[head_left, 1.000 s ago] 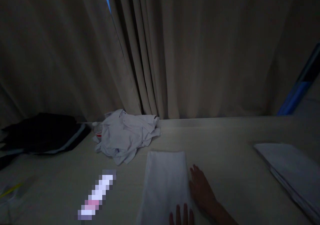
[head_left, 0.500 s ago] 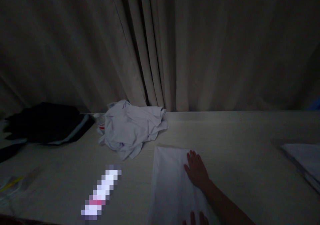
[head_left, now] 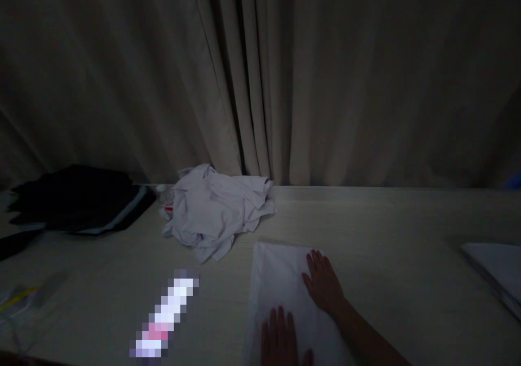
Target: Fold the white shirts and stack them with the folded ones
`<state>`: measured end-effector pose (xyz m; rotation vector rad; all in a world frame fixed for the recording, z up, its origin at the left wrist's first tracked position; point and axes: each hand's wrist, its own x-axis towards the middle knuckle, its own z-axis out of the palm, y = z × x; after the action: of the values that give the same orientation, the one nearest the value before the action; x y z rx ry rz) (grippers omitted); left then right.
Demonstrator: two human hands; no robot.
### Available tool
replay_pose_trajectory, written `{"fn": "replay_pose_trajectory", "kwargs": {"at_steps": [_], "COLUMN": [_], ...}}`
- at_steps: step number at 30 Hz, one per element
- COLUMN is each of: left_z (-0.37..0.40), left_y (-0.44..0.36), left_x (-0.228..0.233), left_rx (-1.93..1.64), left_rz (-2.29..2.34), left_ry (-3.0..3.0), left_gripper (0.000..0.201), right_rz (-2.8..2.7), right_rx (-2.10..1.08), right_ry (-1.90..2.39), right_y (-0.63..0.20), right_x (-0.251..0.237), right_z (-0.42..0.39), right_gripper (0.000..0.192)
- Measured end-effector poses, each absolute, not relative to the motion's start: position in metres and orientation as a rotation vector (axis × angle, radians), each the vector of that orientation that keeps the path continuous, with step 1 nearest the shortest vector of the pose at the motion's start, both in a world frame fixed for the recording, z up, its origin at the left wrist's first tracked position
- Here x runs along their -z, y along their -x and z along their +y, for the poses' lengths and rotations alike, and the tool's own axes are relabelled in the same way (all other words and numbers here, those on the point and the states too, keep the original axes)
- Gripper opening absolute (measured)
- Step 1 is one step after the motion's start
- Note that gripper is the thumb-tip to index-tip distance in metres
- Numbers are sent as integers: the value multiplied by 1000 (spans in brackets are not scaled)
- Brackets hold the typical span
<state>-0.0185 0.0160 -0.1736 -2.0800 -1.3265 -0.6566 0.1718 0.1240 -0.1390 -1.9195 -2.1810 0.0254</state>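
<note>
A long folded piece of white cloth (head_left: 271, 279) lies on the table, one end pointing away from me. My right hand (head_left: 323, 282) rests flat on its far right edge with the fingers spread. Nearer to me, my left hand (head_left: 280, 339) is palm down over the same cloth, fingers stretched out; the frame's bottom edge cuts it off. Neither hand grips anything. Whether the cloth is a garment cannot be told from its visible part.
A crumpled white garment (head_left: 217, 208) lies near the curtain (head_left: 325, 83). Dark folded cloths (head_left: 77, 197) are stacked at the left. A pixelated bright object (head_left: 169, 314) lies front left, with clear plastic and a yellow strip (head_left: 18, 298) beyond. More folded white cloth (head_left: 494, 268) is at the right.
My left hand has come further into view, sliding forward and left over the white cloth. My right hand stays at the cloth's far edge. The view has shifted slightly.
</note>
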Motion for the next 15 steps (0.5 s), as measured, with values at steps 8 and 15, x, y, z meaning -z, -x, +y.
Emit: {"fn": "replay_pose_trajectory", "kwargs": {"at_steps": [8, 15], "left_z": [14, 15], "left_y": [67, 45], "left_x": [178, 185], "left_rx": [501, 837], "left_rz": [-1309, -1498], "left_ry": [2114, 1977], "left_gripper": [72, 85], "right_rz": [-2181, -2286], "right_rx": [-79, 22], "right_ry": [1977, 1904], "right_y": [-171, -158], "right_x": [131, 114], "right_z": [123, 127], "right_gripper": [67, 60]}}
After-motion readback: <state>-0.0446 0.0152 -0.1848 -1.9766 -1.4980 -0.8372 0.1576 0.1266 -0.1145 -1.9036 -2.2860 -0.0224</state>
